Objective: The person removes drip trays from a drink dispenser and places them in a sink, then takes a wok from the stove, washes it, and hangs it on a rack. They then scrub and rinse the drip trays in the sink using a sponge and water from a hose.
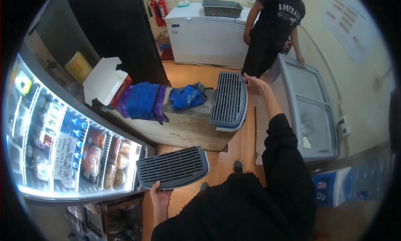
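Note:
My left hand (161, 196) grips the lower edge of a dark grey slatted vent grille (172, 168), thumb on top and fingers beneath. This panel is tilted in front of the lit display fridge. At the right, my right hand (255, 85) is at the edge of a second slatted vent grille (229, 99), its thumb and fingers around the rim, partly hidden. That second panel is over the end of a low ledge (188, 134). Crumpled blue cloth (187, 97) lies on the ledge beside it, and a folded blue and purple cloth (144, 101) lies farther left.
An open white box (106, 84) sits at the ledge's left end. The glass-door display fridge (79, 191) stands at left. A white chest freezer (209, 40) is at the back, and a glass-topped freezer (311, 111) at right, with a person (271, 32) beside it.

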A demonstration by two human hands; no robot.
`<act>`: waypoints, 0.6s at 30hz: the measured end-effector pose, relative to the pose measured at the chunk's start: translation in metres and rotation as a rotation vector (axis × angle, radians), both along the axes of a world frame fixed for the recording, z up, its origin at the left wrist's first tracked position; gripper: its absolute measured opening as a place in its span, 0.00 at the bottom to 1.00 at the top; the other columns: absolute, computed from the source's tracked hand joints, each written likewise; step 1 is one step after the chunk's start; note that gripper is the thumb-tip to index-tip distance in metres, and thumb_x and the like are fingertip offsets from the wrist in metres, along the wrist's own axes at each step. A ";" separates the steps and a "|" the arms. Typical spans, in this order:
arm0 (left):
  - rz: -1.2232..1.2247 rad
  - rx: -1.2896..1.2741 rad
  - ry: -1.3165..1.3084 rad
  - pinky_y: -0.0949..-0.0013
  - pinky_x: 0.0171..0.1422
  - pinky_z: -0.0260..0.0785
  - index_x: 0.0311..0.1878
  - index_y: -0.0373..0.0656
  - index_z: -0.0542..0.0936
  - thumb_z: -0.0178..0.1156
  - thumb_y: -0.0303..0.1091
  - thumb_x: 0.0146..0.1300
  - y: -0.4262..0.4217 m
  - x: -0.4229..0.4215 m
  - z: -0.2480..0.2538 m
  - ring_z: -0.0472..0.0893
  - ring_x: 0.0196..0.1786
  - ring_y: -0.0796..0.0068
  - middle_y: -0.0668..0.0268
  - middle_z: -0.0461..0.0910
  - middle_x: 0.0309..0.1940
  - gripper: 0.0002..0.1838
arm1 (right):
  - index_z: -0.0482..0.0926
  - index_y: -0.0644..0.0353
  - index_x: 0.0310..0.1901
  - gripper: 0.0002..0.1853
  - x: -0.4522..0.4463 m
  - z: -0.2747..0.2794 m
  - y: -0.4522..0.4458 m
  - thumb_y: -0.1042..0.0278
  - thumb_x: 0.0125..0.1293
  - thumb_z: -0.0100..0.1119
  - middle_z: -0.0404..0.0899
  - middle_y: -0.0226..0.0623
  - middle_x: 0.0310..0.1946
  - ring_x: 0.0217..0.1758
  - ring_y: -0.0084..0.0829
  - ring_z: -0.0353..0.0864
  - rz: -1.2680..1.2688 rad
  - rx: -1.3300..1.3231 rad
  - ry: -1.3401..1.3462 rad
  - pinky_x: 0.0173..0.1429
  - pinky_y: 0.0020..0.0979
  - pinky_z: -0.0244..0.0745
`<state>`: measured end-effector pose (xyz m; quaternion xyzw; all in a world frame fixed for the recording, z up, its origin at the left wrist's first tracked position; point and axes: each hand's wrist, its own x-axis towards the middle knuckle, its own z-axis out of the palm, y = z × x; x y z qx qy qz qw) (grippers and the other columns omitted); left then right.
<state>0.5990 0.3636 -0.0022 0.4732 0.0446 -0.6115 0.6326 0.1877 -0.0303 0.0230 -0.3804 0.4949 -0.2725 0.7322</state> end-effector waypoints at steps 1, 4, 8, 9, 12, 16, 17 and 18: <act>0.017 0.004 -0.004 0.57 0.46 0.68 0.49 0.39 0.63 0.55 0.35 0.41 0.000 -0.007 0.007 0.70 0.45 0.58 0.55 0.67 0.44 0.28 | 0.65 0.60 0.46 0.32 0.000 -0.004 -0.003 0.41 0.47 0.54 0.69 0.44 0.39 0.42 0.38 0.68 0.001 -0.025 -0.006 0.50 0.40 0.60; 0.066 -0.059 0.001 0.57 0.50 0.66 0.50 0.40 0.63 0.55 0.36 0.42 -0.004 -0.033 0.024 0.70 0.48 0.59 0.56 0.68 0.46 0.28 | 0.68 0.61 0.46 0.29 0.002 -0.025 -0.020 0.47 0.48 0.56 0.71 0.46 0.38 0.42 0.41 0.69 -0.022 -0.030 0.024 0.49 0.42 0.60; 0.234 -0.071 -0.008 0.57 0.48 0.68 0.51 0.40 0.62 0.55 0.36 0.43 -0.011 -0.080 0.042 0.71 0.47 0.58 0.55 0.68 0.47 0.28 | 0.73 0.62 0.36 0.23 0.003 -0.013 -0.022 0.51 0.44 0.60 0.73 0.41 0.29 0.34 0.34 0.71 0.007 -0.030 0.033 0.45 0.38 0.62; 0.250 -0.056 -0.020 0.57 0.48 0.68 0.51 0.40 0.62 0.55 0.36 0.43 -0.013 -0.090 0.045 0.71 0.47 0.58 0.55 0.68 0.47 0.28 | 0.73 0.62 0.34 0.24 0.004 -0.014 -0.023 0.51 0.41 0.62 0.73 0.38 0.26 0.30 0.31 0.71 0.039 -0.066 0.073 0.43 0.35 0.63; 0.325 -0.082 0.027 0.58 0.47 0.69 0.51 0.40 0.62 0.54 0.36 0.45 -0.016 -0.119 0.052 0.72 0.46 0.60 0.56 0.68 0.46 0.27 | 0.73 0.61 0.32 0.20 0.005 -0.013 -0.029 0.55 0.42 0.60 0.72 0.36 0.24 0.27 0.27 0.71 0.099 -0.089 -0.011 0.34 0.29 0.66; 0.419 -0.052 -0.035 0.59 0.48 0.69 0.51 0.39 0.61 0.54 0.36 0.45 -0.020 -0.146 0.057 0.71 0.47 0.59 0.55 0.68 0.46 0.27 | 0.70 0.59 0.39 0.24 0.005 -0.007 -0.027 0.54 0.42 0.61 0.72 0.37 0.25 0.28 0.28 0.72 0.192 -0.005 -0.177 0.32 0.29 0.67; 0.436 -0.044 -0.044 0.59 0.48 0.69 0.51 0.39 0.61 0.54 0.36 0.45 -0.020 -0.151 0.059 0.71 0.47 0.59 0.55 0.68 0.46 0.27 | 0.70 0.59 0.39 0.24 0.006 -0.002 -0.022 0.54 0.42 0.61 0.72 0.37 0.25 0.28 0.28 0.72 0.208 0.004 -0.185 0.32 0.29 0.67; 0.458 -0.044 -0.051 0.59 0.48 0.68 0.51 0.38 0.61 0.54 0.36 0.45 -0.022 -0.155 0.061 0.71 0.47 0.59 0.55 0.68 0.47 0.27 | 0.67 0.58 0.43 0.28 0.007 0.004 -0.016 0.51 0.42 0.60 0.71 0.35 0.26 0.26 0.28 0.71 0.165 -0.026 -0.109 0.33 0.30 0.67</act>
